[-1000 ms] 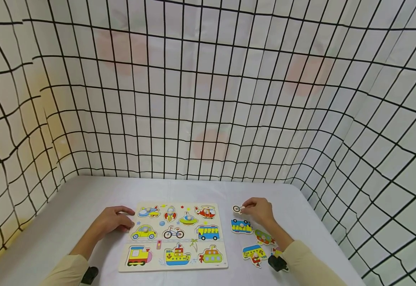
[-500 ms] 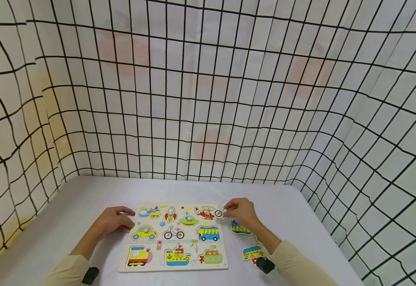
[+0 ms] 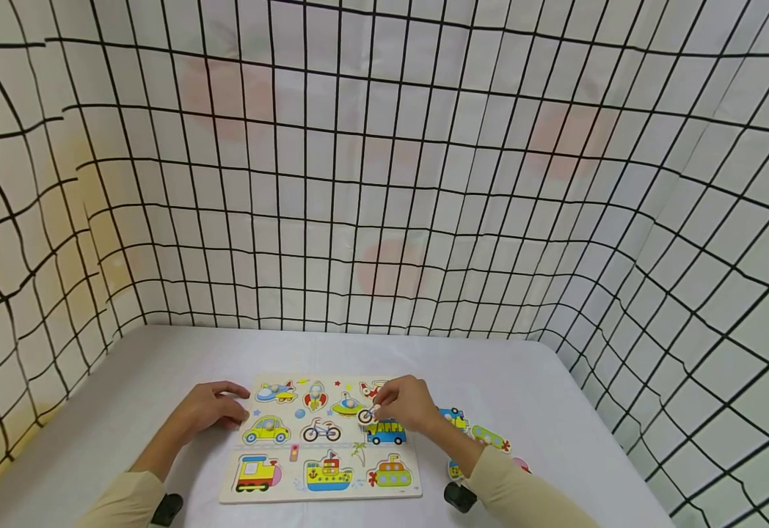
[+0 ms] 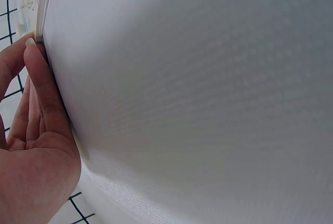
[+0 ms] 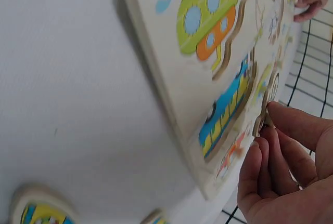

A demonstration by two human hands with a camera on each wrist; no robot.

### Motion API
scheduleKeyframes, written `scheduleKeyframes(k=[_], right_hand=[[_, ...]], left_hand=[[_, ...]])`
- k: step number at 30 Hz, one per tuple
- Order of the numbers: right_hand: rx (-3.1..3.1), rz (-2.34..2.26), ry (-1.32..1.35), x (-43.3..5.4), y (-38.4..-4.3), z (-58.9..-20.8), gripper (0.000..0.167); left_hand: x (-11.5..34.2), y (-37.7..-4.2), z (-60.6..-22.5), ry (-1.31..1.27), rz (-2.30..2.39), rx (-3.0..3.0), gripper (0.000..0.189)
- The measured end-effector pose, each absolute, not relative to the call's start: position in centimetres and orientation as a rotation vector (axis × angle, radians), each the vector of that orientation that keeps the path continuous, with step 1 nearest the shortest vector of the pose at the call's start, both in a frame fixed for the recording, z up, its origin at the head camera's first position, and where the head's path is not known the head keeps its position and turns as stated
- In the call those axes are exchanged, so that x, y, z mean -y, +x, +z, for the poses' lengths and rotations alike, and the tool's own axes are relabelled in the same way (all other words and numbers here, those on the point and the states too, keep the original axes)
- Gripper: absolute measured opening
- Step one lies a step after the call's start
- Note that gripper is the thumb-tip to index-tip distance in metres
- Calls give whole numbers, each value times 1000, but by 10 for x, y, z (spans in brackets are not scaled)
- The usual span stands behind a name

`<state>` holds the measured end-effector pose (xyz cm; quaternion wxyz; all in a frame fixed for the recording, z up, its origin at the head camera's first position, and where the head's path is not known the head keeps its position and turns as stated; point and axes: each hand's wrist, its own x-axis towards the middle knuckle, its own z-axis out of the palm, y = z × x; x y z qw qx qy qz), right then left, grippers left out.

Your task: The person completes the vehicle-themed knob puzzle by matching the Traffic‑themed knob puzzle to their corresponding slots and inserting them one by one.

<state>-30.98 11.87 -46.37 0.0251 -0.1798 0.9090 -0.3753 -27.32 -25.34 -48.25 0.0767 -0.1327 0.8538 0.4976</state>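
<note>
My right hand pinches a bicycle puzzle piece between thumb and fingertips, over the right part of a wooden vehicle puzzle board. In the right wrist view the bicycle piece stands close over the board, partly hidden by the fingers. A printed bicycle shows in the board's middle row, left of the piece. My left hand lies at the board's left edge. Seen from the left wrist, the thumb and a fingertip of the left hand touch at that edge.
Loose pieces lie right of the board: a bus piece, a submarine piece and others partly under the right forearm. Knobbed pieces such as the car and rocket sit in the board. Black wire grid surrounds the white table.
My right hand has carried the bicycle piece leftward from beside the loose pieces, past the board's right edge, to above the bus picture. The left hand has stayed put.
</note>
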Motion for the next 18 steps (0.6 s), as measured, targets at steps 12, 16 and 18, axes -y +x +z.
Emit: scheduleKeyframes(k=[12,16,18], right_hand=[[-2722,-1155,-622,-82,-291,-469,11],[-2714,-1164,-624,-78,-289,-472,11],[-2709,-1175,-634,-77,-289,-473,11]], left_hand=[[256,-276,-489,-412,1491,-2550,48],[256,-276,-488,-411,1492,-2548,48],[255,-276,-487,-408,1493,-2548,48]])
